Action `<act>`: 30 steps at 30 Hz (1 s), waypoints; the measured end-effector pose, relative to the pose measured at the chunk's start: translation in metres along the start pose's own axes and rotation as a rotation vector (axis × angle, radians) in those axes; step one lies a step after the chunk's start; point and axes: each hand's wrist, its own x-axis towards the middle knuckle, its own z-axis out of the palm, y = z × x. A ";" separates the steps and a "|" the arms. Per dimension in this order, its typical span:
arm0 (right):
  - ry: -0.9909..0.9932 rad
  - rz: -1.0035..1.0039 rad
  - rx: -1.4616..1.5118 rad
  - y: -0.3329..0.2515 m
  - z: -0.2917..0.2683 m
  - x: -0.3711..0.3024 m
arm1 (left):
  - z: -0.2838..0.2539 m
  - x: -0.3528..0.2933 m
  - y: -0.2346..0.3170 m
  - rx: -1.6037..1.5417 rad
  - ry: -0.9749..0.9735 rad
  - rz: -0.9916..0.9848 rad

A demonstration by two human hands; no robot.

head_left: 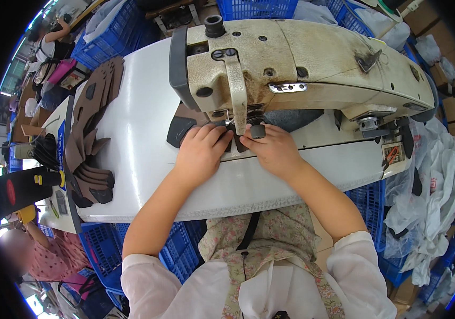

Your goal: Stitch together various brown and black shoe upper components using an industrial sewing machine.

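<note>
A cream industrial sewing machine (334,53) stands over a white work table (148,106). Under its presser foot and needle area lies a brown shoe upper piece (189,112) with a dark grey patch at its left end. My left hand (201,151) grips the piece on the left of the needle, fingers bent and close together. On the right, my right hand (274,151) pinches its near part, fingertips beside the presser foot. The hands and machine head hide much of the piece and the needle tip. A dark grey portion (294,119) shows beneath the machine arm.
Several similar brown pieces (97,101) lie overlapped along the table's left side. Blue crates (113,37) stand behind, and others sit below the table. Clear plastic bags (435,186) hang at the right. Two other people (57,250) (55,40) are at the left.
</note>
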 end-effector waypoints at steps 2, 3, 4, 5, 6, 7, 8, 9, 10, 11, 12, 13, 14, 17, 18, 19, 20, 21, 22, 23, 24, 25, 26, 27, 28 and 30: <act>-0.005 -0.018 0.002 -0.002 -0.003 0.003 | -0.002 -0.001 -0.001 -0.020 0.001 -0.011; -0.006 -0.019 0.004 -0.003 -0.004 0.003 | -0.003 -0.003 -0.002 -0.015 -0.014 -0.001; -0.010 -0.018 -0.015 -0.004 -0.005 0.004 | -0.004 -0.003 -0.003 -0.010 -0.028 0.010; -0.015 -0.018 -0.035 -0.005 -0.005 0.004 | -0.004 -0.003 -0.003 -0.011 -0.028 0.009; -0.015 -0.018 -0.034 -0.005 -0.005 0.003 | -0.005 -0.003 -0.003 0.009 -0.033 0.024; -0.027 -0.019 -0.056 -0.005 -0.005 0.003 | -0.006 -0.003 -0.003 0.030 -0.038 0.038; -0.039 -0.021 -0.077 -0.005 -0.005 0.003 | -0.006 -0.003 -0.002 0.030 -0.038 0.037; -0.039 -0.022 -0.077 -0.005 -0.005 0.003 | -0.005 -0.003 -0.001 0.072 -0.053 0.045; -0.044 -0.018 -0.083 -0.005 -0.006 0.003 | -0.004 -0.003 0.000 0.113 -0.067 0.053; -0.049 -0.015 -0.088 -0.005 -0.006 0.003 | -0.004 -0.003 0.000 0.113 -0.066 0.054; -0.049 -0.015 -0.090 -0.005 -0.006 0.004 | -0.003 -0.003 0.001 0.139 -0.062 0.059; -0.044 -0.014 -0.090 -0.005 -0.006 0.004 | -0.004 -0.004 0.002 0.166 -0.057 0.063; -0.040 -0.014 -0.090 -0.005 -0.006 0.004 | -0.003 -0.004 0.002 0.166 -0.056 0.064; -0.053 -0.009 -0.110 -0.006 -0.006 0.005 | -0.002 -0.004 0.001 0.194 -0.040 0.072; -0.054 -0.010 -0.110 -0.006 -0.006 0.006 | -0.002 -0.003 0.001 0.207 -0.031 0.067; -0.063 -0.017 -0.113 -0.006 -0.007 0.007 | -0.002 -0.003 0.002 0.219 -0.023 0.062; -0.072 -0.025 -0.114 -0.006 -0.008 0.007 | -0.002 -0.004 0.003 0.219 -0.022 0.062; -0.073 -0.026 -0.115 -0.007 -0.009 0.007 | -0.001 -0.004 0.005 0.242 -0.009 0.056; -0.074 -0.014 -0.118 -0.008 -0.010 0.008 | -0.001 -0.005 0.006 0.265 0.005 0.050; -0.076 -0.003 -0.122 -0.009 -0.011 0.009 | -0.001 -0.005 0.007 0.266 0.006 0.049; -0.076 -0.006 -0.123 -0.010 -0.011 0.010 | -0.001 -0.005 0.007 0.274 -0.004 0.051; -0.091 -0.002 -0.117 -0.009 -0.013 0.010 | -0.001 -0.004 0.009 0.282 -0.017 0.057; -0.105 0.002 -0.112 -0.008 -0.013 0.010 | -0.001 -0.003 0.009 0.283 -0.018 0.058; -0.103 0.003 -0.111 -0.007 -0.014 0.011 | -0.001 -0.001 0.010 0.299 -0.021 0.060; -0.102 -0.005 -0.107 -0.006 -0.014 0.012 | -0.001 -0.001 0.010 0.314 -0.022 0.061; -0.100 -0.011 -0.103 -0.006 -0.014 0.013 | 0.001 -0.003 0.009 0.313 -0.029 0.048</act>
